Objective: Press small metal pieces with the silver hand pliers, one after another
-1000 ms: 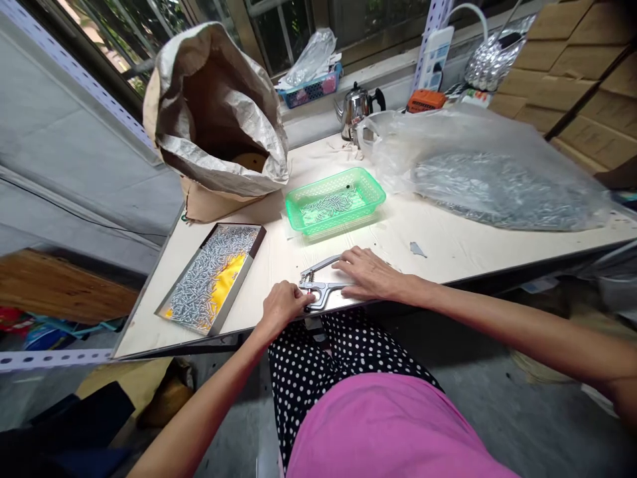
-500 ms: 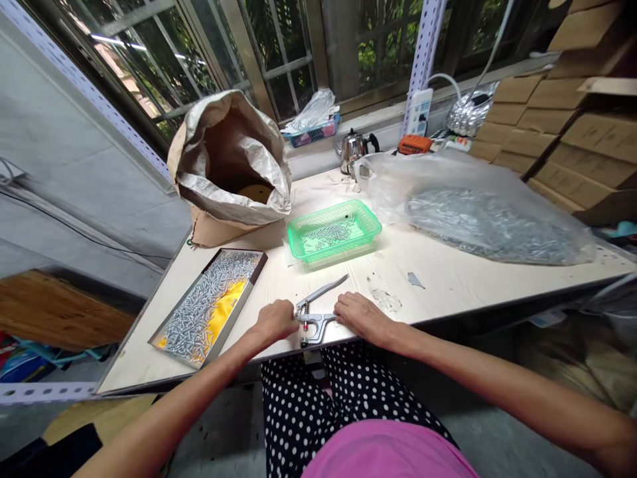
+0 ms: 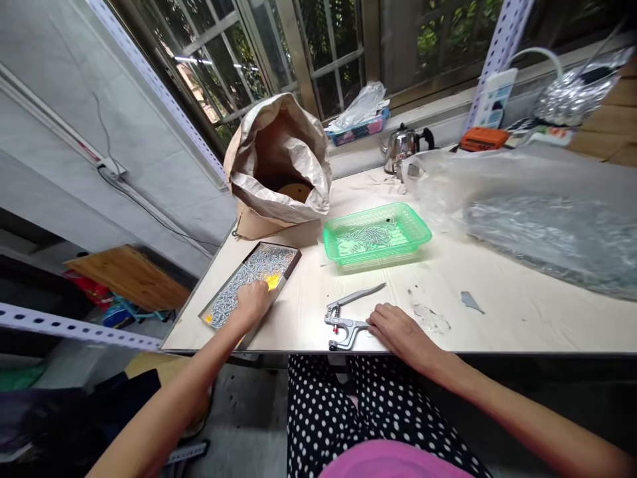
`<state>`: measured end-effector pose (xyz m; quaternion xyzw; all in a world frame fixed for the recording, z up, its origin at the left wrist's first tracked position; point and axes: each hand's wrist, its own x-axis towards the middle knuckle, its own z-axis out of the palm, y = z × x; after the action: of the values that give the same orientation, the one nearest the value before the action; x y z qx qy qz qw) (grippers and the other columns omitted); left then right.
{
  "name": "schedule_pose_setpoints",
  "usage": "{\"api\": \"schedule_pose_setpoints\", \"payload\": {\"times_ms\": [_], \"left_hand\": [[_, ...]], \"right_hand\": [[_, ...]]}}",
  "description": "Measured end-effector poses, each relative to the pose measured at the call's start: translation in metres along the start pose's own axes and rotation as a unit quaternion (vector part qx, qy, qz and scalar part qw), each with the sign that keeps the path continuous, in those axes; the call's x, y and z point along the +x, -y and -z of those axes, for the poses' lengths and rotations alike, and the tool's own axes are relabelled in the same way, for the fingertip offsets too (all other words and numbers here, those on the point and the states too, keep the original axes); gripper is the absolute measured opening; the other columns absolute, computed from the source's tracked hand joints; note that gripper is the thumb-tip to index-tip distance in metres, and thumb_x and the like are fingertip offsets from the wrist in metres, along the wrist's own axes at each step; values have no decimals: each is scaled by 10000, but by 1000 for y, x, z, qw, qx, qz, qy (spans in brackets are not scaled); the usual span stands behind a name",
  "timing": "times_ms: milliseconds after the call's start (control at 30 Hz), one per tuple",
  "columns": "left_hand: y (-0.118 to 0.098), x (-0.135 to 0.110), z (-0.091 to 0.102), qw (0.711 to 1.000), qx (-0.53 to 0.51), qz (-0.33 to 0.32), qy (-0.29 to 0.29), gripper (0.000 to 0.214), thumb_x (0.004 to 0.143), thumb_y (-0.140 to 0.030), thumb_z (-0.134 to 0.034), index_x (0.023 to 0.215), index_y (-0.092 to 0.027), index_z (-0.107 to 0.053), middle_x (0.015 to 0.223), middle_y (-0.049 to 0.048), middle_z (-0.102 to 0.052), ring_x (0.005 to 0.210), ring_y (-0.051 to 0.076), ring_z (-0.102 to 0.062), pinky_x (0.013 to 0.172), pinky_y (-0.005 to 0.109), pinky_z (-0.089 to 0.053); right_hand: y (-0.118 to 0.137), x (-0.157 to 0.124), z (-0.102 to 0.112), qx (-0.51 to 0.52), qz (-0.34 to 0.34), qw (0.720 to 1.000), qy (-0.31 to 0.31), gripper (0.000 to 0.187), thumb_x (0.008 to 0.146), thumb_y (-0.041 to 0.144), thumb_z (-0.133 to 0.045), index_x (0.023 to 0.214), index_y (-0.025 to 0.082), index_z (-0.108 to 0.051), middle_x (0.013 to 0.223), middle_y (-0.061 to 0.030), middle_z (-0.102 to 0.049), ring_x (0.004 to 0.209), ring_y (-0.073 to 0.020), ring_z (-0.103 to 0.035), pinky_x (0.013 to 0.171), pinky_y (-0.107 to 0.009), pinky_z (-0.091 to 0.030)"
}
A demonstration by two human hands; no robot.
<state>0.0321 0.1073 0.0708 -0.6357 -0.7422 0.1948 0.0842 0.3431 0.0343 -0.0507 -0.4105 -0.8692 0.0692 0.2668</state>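
Note:
My left hand [image 3: 252,300] reaches into a flat metal tray [image 3: 288,264] with a yellow floor, full of small silver metal pieces. Its fingers curl down onto the pieces; what they pinch is hidden. My right hand [image 3: 398,328] rests on the table edge with its fingers on the lower handle of silver hand pliers [image 3: 346,315]. The pliers lie flat with their upper handle raised open.
A green plastic basket [image 3: 418,232] holding several metal pieces stands behind the pliers. An open brown paper sack [image 3: 279,166] is at the back left. A large clear plastic bag [image 3: 537,199] of metal parts lies on the right. A kettle [image 3: 402,145] stands by the window.
My left hand left the pliers' head and moved left into the metal tray. My right hand stayed on the pliers' handle. The camera has turned left.

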Motion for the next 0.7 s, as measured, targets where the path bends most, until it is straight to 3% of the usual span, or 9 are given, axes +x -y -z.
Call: {"api": "schedule_pose_setpoints", "payload": {"times_ms": [100, 200, 400, 533, 633, 700], "left_hand": [[19, -17, -35, 998, 12, -33, 50, 394, 931, -350, -455, 1076, -54, -672, 1107, 233, -675, 1044, 358, -644, 813, 404, -490], [21, -24, -45, 996, -2, -50, 69, 336, 934, -244, -407, 1074, -86, -669, 1091, 209, -685, 1047, 324, -647, 831, 389, -480], [-3, -30, -48, 997, -33, -54, 46, 324, 953, -272, -385, 1063, -132, -655, 1066, 167, -692, 1025, 274, -649, 815, 339, -458], [-19, -27, -42, 992, -114, -40, 29, 370, 974, -364, -364, 964, -157, -670, 996, 147, -706, 951, 258, -663, 756, 316, -437], [-24, -8, -36, 984, -174, -5, -38, 451, 990, -439, -304, 960, -161, -658, 1009, 146, -697, 901, 253, -661, 721, 320, -426], [-25, 7, -35, 975, -207, -3, -80, 380, 973, -427, -374, 973, -165, -650, 1050, 130, -685, 902, 238, -650, 721, 310, -422]], "right_hand": [[-1, 0, -2, -13, 10, 1000, -8, 145, 951, 197, -501, 825, 177, -570, 828, -57, -586, 777, -202, -536, 693, -323, -409], [-1, -1, -2, -11, 9, 1000, -9, 157, 959, 201, -484, 828, 182, -570, 829, -57, -584, 779, -204, -533, 693, -326, -410], [-1, -1, -2, -2, 10, 1000, -10, 180, 970, 219, -459, 844, 182, -582, 818, -60, -580, 784, -211, -539, 690, -331, -413], [-1, -2, -4, 3, 0, 1000, 5, 170, 970, 219, -458, 862, 186, -585, 831, -62, -582, 786, -216, -536, 696, -343, -411], [-1, -2, -5, 8, -9, 1000, 5, 170, 971, 213, -453, 864, 198, -584, 829, -59, -581, 781, -217, -531, 691, -345, -408], [-1, -2, -6, 9, -12, 1000, 3, 166, 968, 212, -460, 854, 198, -580, 826, -58, -577, 780, -218, -528, 689, -345, -407]]}}
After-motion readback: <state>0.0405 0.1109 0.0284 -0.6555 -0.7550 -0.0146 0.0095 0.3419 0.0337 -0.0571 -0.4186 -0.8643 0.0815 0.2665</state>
